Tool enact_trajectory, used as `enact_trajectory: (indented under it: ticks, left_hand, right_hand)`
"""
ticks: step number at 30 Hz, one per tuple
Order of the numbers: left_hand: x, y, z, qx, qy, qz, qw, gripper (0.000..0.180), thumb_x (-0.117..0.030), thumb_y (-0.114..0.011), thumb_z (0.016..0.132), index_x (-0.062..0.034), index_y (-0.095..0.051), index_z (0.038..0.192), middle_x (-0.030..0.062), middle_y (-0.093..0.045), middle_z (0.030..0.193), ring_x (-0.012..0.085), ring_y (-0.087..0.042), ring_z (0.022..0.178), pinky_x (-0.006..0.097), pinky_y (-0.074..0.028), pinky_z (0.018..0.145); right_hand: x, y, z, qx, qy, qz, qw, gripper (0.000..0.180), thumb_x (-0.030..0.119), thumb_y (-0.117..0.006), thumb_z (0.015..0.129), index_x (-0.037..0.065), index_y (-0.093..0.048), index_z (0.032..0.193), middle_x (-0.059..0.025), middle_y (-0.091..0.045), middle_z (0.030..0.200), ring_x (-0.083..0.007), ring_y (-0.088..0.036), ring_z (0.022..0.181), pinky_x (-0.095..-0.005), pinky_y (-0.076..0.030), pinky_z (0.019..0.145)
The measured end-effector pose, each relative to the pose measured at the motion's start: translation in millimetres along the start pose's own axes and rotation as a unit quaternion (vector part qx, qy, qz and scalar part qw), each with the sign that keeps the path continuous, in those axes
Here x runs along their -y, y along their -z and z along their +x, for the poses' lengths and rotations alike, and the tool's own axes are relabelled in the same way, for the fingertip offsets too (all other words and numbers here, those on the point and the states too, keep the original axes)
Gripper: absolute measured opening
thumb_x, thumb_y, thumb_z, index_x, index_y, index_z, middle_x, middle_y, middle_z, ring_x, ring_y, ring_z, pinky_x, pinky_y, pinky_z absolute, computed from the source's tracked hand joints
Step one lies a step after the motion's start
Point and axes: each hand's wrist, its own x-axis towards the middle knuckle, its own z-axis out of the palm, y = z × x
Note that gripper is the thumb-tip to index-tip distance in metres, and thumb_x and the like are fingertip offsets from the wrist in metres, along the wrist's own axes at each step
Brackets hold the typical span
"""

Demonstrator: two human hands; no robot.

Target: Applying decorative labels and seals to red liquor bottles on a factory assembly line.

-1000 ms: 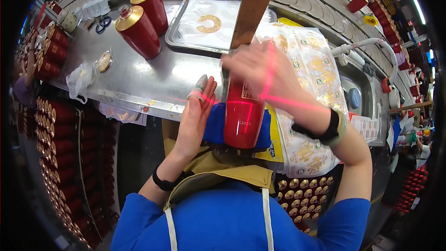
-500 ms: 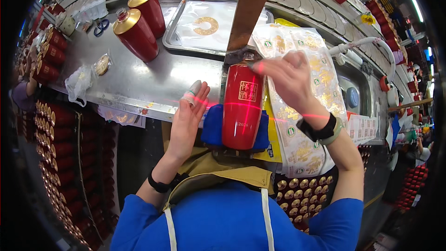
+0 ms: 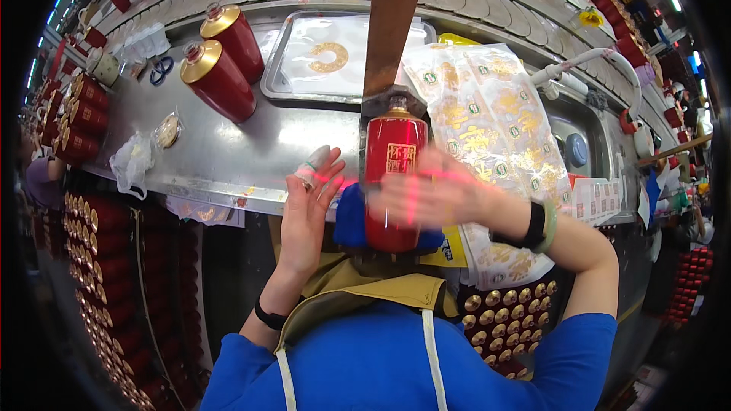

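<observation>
A red bottle (image 3: 394,230) with a gold shoulder lies before me on a blue cloth pad (image 3: 352,217), its neck pointing away. Gold characters in a square mark its upper front, and thin red laser lines cross it. My right hand (image 3: 434,192) is stretched flat across the bottle's middle, smeared by motion; whether it touches the surface I cannot tell. Just left of the bottle, my left hand (image 3: 306,202) is raised, palm turned inward and fingers apart, holding nothing. Pale coverings wrap some of its fingertips.
Two red bottles (image 3: 219,84) stand left of a metal tray (image 3: 278,87) holding a gold C-shaped sticker (image 3: 328,56). On the right lie gold-printed sticker sheets (image 3: 476,118). A brown post (image 3: 392,23) rises beyond the bottle. Blue scissors (image 3: 161,70) and a plastic bag (image 3: 131,164) rest at left.
My right hand has come down from beside the bottle's neck to its middle, uncovering the gold shoulder. My left hand stays nearly in place, still raised. The view has shifted slightly.
</observation>
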Motion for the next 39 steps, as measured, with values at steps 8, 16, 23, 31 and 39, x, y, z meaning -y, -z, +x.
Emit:
enact_trajectory:
  ticks: [8, 16, 23, 31, 39]
  left_hand:
    - [-8, -20, 6, 0.068, 0.038, 0.077, 0.994, 0.073, -0.058, -0.024, 0.111, 0.0001, -0.046, 0.15, 0.0133, -0.052, 0.15, 0.0215, -0.047, 0.141, 0.042, -0.037, 0.116]
    - [-6, -53, 28, 0.095, 0.102, 0.172, 0.975, 0.059, -0.036, -0.068, 0.102, 0.0052, -0.052, 0.14, 0.0124, -0.067, 0.126, 0.0171, -0.065, 0.114, 0.035, -0.051, 0.1]
    - [-28, -66, -3, 0.141, 0.144, 0.027, 0.979, 0.086, -0.04, -0.081, 0.084, 0.0045, -0.042, 0.146, 0.0179, -0.063, 0.129, 0.0266, -0.069, 0.107, 0.04, -0.059, 0.089]
    - [-54, -115, 17, 0.329, -0.072, 0.237, 0.911, 0.087, -0.024, -0.088, 0.072, 0.0044, -0.045, 0.142, 0.0157, -0.062, 0.131, 0.0258, -0.063, 0.114, 0.039, -0.049, 0.101]
    - [-12, -218, 4, 0.469, -0.305, 0.332, 0.76, 0.096, -0.054, -0.074, 0.088, -0.006, -0.032, 0.161, 0.0224, -0.034, 0.164, 0.0408, -0.035, 0.151, 0.057, -0.027, 0.124]
  right_hand:
    - [-71, 18, 10, 0.046, -0.205, -0.05, 0.976, 0.018, 0.013, -0.069, 0.085, 0.016, -0.07, 0.102, -0.0004, -0.07, 0.091, -0.0203, -0.061, 0.074, -0.0354, -0.046, 0.066]
    - [-54, 43, 23, -0.212, -0.459, 0.187, 0.842, 0.034, 0.012, -0.074, 0.089, 0.005, -0.057, 0.117, -0.0162, -0.065, 0.092, -0.0382, -0.064, 0.083, -0.0435, -0.052, 0.076]
    - [-25, 39, 21, -0.141, -0.534, 0.211, 0.806, 0.033, 0.033, -0.077, 0.091, 0.003, -0.063, 0.096, -0.0155, -0.067, 0.084, -0.0308, -0.066, 0.08, -0.0405, -0.052, 0.076]
    - [15, 231, 16, 0.096, -0.521, 0.182, 0.828, 0.047, 0.046, -0.067, 0.09, 0.001, -0.078, 0.099, -0.0166, -0.076, 0.089, -0.0311, -0.071, 0.081, -0.041, -0.055, 0.074]
    - [222, 347, -77, -0.036, -0.746, -0.1, 0.657, 0.025, 0.02, -0.068, 0.099, -0.004, -0.069, 0.102, -0.0126, -0.07, 0.091, -0.0234, -0.068, 0.084, -0.0331, -0.052, 0.078]
